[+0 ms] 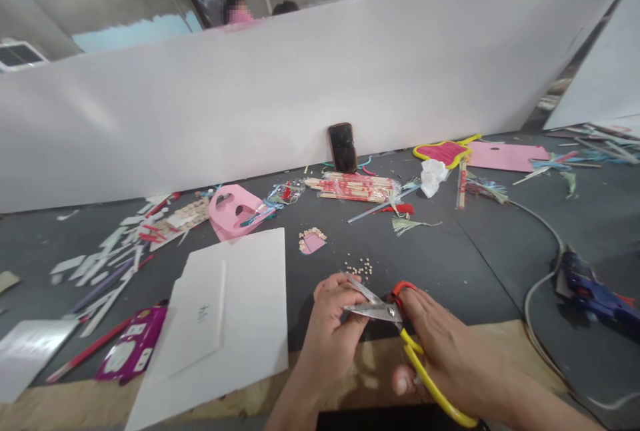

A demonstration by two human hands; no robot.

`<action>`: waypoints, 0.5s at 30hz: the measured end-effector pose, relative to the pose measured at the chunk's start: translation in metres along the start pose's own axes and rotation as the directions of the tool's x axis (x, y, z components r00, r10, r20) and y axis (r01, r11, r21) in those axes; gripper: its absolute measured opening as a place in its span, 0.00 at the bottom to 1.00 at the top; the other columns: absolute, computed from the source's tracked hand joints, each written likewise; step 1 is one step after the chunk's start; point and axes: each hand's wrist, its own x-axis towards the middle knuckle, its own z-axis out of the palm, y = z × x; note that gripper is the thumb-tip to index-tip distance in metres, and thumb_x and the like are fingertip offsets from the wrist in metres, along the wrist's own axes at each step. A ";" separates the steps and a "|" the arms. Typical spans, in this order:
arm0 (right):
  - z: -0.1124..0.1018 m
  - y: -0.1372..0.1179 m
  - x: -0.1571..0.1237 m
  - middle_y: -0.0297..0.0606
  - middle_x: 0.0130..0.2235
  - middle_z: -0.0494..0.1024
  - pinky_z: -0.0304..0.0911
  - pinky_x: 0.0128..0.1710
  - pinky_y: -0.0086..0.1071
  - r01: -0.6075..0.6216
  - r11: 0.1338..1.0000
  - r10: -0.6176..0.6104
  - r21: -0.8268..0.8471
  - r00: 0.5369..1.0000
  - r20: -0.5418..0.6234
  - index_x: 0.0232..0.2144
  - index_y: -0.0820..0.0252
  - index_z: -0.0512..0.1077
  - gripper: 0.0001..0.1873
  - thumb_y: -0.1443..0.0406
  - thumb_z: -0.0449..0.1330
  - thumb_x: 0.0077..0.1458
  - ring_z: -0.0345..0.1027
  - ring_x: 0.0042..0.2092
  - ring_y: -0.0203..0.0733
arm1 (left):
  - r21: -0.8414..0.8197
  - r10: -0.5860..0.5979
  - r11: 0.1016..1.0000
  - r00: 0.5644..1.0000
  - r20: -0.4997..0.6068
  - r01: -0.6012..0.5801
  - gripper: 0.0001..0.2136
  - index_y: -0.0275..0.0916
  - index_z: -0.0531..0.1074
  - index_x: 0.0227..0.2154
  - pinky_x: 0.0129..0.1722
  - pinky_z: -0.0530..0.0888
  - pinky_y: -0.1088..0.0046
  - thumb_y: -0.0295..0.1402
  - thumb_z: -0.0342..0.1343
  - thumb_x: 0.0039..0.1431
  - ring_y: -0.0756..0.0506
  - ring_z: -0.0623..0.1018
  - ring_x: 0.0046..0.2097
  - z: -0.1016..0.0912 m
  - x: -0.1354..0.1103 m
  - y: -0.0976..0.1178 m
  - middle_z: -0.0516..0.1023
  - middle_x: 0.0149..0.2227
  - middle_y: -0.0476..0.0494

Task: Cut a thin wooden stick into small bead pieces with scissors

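Observation:
My right hand (pixel 453 351) grips a pair of scissors (pixel 400 324) with red and yellow handles; the metal blades are parted and point left. My left hand (pixel 333 324) is closed in a pinch right at the blades, holding something too small to make out. Both hands hover over the near edge of the dark table (pixel 450 257). A few small beads (pixel 361 267) lie just beyond the blades, and a small pink cut-out edged with beads (pixel 312 241) sits a little farther back.
A white sheet (pixel 225 324) lies left of my hands, a purple packet (pixel 131 345) beside it. A blue glue gun (pixel 593 294) with its cable rests at right. A phone (pixel 343 147) leans on the white partition (pixel 300 104). Paper scraps (pixel 110 257), sticks and pink shapes litter the table.

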 end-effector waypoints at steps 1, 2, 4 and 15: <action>0.000 -0.001 0.000 0.49 0.38 0.74 0.67 0.41 0.41 -0.032 0.999 0.032 0.010 0.999 0.029 0.38 0.61 0.64 0.20 0.53 0.60 0.50 0.70 0.40 0.52 | -0.012 -0.005 1.000 1.000 0.023 0.006 0.09 0.41 0.76 0.22 0.51 0.65 0.60 0.29 0.54 0.55 0.39 0.71 0.51 -0.001 0.001 0.000 0.77 0.36 0.43; -0.001 -0.002 0.000 0.48 0.37 0.75 0.67 0.40 0.41 -0.070 0.997 0.069 0.017 0.996 0.059 0.37 0.60 0.64 0.17 0.54 0.60 0.51 0.70 0.39 0.51 | -0.026 -0.007 1.000 0.999 0.037 0.008 0.09 0.40 0.75 0.21 0.51 0.65 0.60 0.29 0.54 0.55 0.39 0.71 0.51 -0.001 0.001 0.000 0.77 0.36 0.43; -0.001 -0.003 0.000 0.46 0.36 0.75 0.66 0.37 0.39 -0.147 0.989 0.144 0.022 0.984 0.109 0.36 0.59 0.64 0.12 0.57 0.57 0.54 0.71 0.37 0.49 | -0.049 -0.002 0.999 1.000 0.024 0.003 0.10 0.40 0.75 0.22 0.50 0.67 0.62 0.30 0.53 0.56 0.40 0.72 0.50 0.000 0.001 -0.001 0.77 0.35 0.42; 0.010 0.001 0.005 0.42 0.35 0.77 0.61 0.33 0.32 -0.282 0.958 0.269 0.044 0.943 0.197 0.43 0.58 0.65 0.14 0.67 0.54 0.51 0.73 0.35 0.45 | 0.294 0.165 0.950 0.967 -0.194 -0.103 0.09 0.42 0.76 0.28 0.52 0.64 0.51 0.30 0.51 0.58 0.39 0.75 0.46 0.012 -0.006 -0.020 0.80 0.35 0.42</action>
